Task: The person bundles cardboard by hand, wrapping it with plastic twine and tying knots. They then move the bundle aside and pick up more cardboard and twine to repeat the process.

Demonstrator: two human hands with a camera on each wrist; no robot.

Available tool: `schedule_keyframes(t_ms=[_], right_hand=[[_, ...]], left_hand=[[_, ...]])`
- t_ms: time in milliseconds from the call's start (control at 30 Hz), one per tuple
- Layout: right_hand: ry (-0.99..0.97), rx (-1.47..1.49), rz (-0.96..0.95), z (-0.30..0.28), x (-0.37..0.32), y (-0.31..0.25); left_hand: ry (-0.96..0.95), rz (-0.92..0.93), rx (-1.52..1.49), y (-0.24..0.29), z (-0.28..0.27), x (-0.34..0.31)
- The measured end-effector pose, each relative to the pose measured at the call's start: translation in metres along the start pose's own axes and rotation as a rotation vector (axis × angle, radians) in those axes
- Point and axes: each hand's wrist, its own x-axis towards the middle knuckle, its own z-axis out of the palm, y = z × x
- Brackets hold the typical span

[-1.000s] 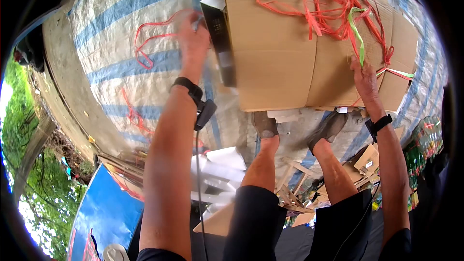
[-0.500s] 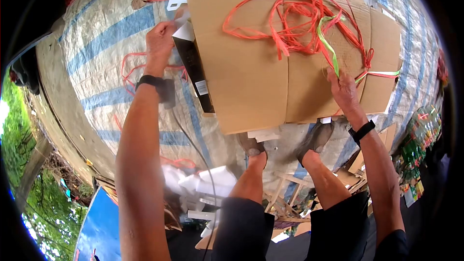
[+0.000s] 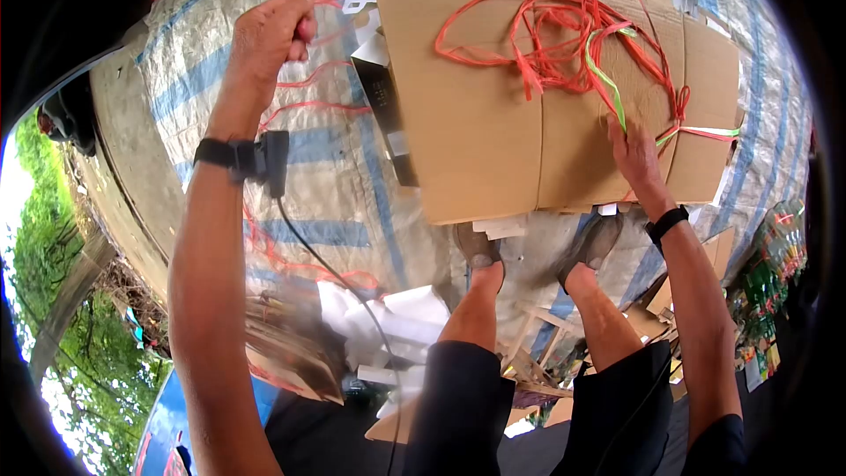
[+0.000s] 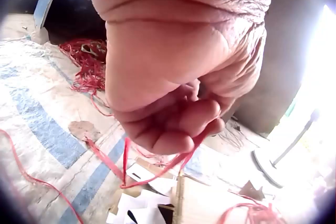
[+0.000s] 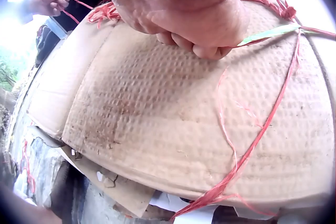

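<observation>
A stack of flattened cardboard (image 3: pixel 480 150) lies by the person's feet, with a tangle of red plastic twine (image 3: pixel 564 44) on top. My left hand (image 3: pixel 269 44) is out past the stack's left end, fingers curled round a strand of red twine. In the left wrist view, red strands (image 4: pixel 152 181) run down from those fingertips toward the stack's edge. Over the stack's right half, my right hand (image 3: pixel 636 159) grips a green strip (image 3: pixel 608 88) together with red twine. Close to it, red twine is knotted (image 5: pixel 286 9) on the cardboard. A black box (image 3: pixel 377 84) sticks out at the left edge.
The stack lies on a white and blue striped tarp (image 3: pixel 322 154). White foam pieces (image 3: pixel 388 322) and a wooden frame (image 3: pixel 538 339) are near the legs. Plastic bottles (image 3: pixel 780 247) stand at the right. Loose red twine (image 3: pixel 264 242) trails on the tarp.
My left hand has moved from the stack's left edge up and outward, now drawing a red strand along the far edge. The right hand keeps its grip near the knot.
</observation>
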Motion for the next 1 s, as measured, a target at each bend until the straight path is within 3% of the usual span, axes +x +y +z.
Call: schedule_keyframes(t_ms=[133, 233, 300, 367, 433, 500, 533, 567, 600, 633, 700, 733, 800, 867, 900, 967, 1000], right_hand=[[0.004, 0.0, -0.023, 0.002, 0.001, 0.0], [0.029, -0.097, -0.036, 0.009, 0.002, 0.012], [0.027, -0.06, -0.021, 0.002, 0.004, 0.008], [0.019, -0.006, -0.009, 0.0, 0.004, -0.014], [-0.013, 0.068, 0.132, -0.013, 0.0, -0.033], [-0.012, 0.112, 0.079, -0.009, -0.001, -0.025], [-0.014, 0.16, 0.026, -0.008, 0.0, -0.02], [-0.018, 0.156, 0.029, -0.008, 0.002, -0.015], [-0.009, 0.072, 0.004, -0.007, 0.004, -0.011], [-0.003, -0.006, -0.022, -0.004, 0.004, -0.008], [-0.011, -0.006, -0.011, -0.001, 0.004, -0.001], [-0.016, -0.011, -0.003, 0.0, 0.003, 0.001], [-0.027, 0.018, 0.013, 0.003, 0.002, 0.003], [-0.016, 0.048, 0.032, -0.001, 0.002, -0.002], [-0.024, 0.05, 0.032, -0.002, 0.0, -0.004], [-0.023, 0.06, 0.04, -0.002, 0.002, -0.004], [-0.027, 0.064, 0.041, 0.0, 0.002, -0.002]], left_hand=[[-0.142, -0.158, -0.104, 0.039, 0.024, -0.055], [-0.17, -0.059, -0.408, 0.068, 0.071, -0.087], [-0.216, -0.04, -0.442, 0.093, 0.1, -0.095], [-0.176, -0.005, -0.518, 0.095, 0.139, -0.098], [-0.143, 0.04, -0.608, 0.083, 0.176, -0.092], [0.061, 0.247, -0.347, 0.044, 0.202, -0.069], [0.062, 0.245, -0.353, 0.023, 0.207, -0.059], [0.162, 0.254, -0.162, 0.001, 0.212, -0.049], [0.258, 0.262, 0.035, -0.007, 0.211, -0.047], [0.255, 0.253, 0.042, -0.017, 0.209, -0.051], [0.571, 0.48, 0.453, -0.034, 0.2, -0.057], [0.57, 0.474, 0.463, -0.046, 0.191, -0.061], [0.725, 0.402, 0.405, -0.076, 0.164, -0.07], [0.681, 0.003, 0.059, -0.13, 0.129, -0.07], [0.683, -0.005, 0.062, -0.14, 0.112, -0.07], [0.634, -0.597, -0.337, -0.157, 0.082, -0.063], [0.636, -0.6, -0.333, -0.167, 0.071, -0.059]])
